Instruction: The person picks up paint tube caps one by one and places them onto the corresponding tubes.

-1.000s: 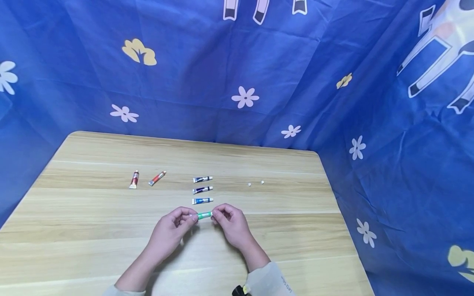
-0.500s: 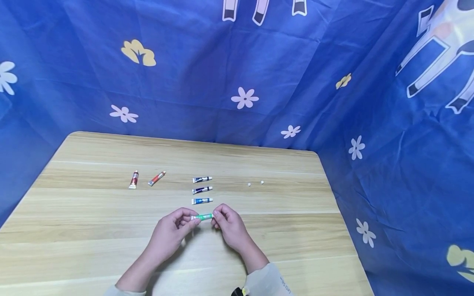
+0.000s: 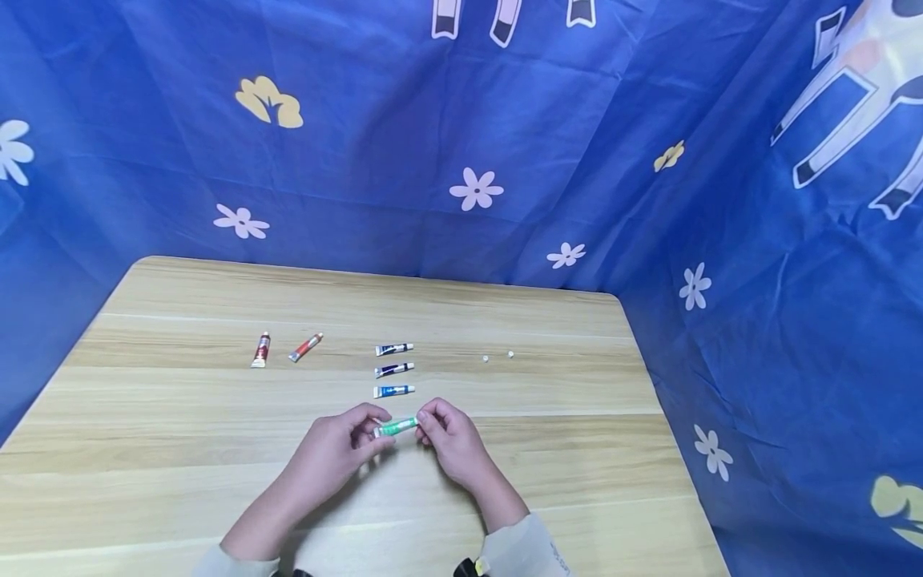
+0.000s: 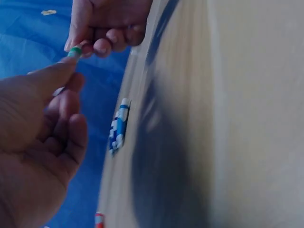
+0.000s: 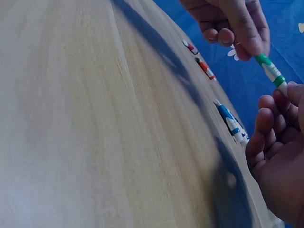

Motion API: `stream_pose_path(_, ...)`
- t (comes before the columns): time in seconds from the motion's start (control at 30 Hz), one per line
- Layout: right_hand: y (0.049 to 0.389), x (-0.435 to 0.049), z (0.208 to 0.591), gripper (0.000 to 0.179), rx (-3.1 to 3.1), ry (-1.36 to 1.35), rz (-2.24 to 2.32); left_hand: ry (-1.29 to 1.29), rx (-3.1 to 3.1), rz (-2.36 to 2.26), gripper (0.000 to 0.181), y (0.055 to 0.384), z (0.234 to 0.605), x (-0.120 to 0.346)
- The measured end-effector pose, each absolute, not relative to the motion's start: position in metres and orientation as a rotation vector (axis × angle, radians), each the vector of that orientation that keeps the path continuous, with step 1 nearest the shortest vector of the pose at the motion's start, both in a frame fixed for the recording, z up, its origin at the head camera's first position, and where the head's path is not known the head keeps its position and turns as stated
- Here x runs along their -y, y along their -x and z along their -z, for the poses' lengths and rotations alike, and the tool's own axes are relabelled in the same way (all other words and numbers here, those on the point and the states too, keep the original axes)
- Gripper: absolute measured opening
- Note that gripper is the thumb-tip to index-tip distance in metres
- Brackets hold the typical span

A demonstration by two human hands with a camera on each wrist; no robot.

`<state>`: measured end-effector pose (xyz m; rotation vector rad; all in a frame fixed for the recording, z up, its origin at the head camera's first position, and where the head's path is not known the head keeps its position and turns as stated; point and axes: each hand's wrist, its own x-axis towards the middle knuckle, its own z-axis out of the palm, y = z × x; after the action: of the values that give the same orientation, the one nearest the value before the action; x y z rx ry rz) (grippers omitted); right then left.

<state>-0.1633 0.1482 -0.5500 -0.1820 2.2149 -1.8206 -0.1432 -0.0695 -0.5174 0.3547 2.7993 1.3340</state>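
A small green paint tube is held above the table between both hands. My left hand pinches its flat end; the thumb covers that end in the right wrist view. The fingertips of my right hand pinch the white cap end and hide most of it. Between the hands, the tube's green and white label shows in the right wrist view. Just beyond lies a blue paint tube, with a purple tube and a dark blue tube lined up behind it.
Farther left on the wooden table lie a dark red paint tube and an orange-red one. Two tiny white pieces, one beside the other, lie to the right. A blue printed curtain borders the table.
The green tube's flat end has swung slightly toward me, so more of it shows. My left fingers have shifted and spread a little around it, while the right hand stays nearly in place.
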Motion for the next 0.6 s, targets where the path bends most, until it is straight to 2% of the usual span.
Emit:
stream_pose_path(0.27, 0.160, -0.149, 0.558, 0.022, -2.364, 0.161, 1.720, -0.548, -2.983, -0.929, 0.018, 0.156, 0.514, 0.068)
stream_pose_path(0.6, 0.161, -0.159, 0.557, 0.024, -2.393, 0.086, 1.746, -0.484, -3.001, -0.876, 0.021, 0.171, 0.526, 0.070)
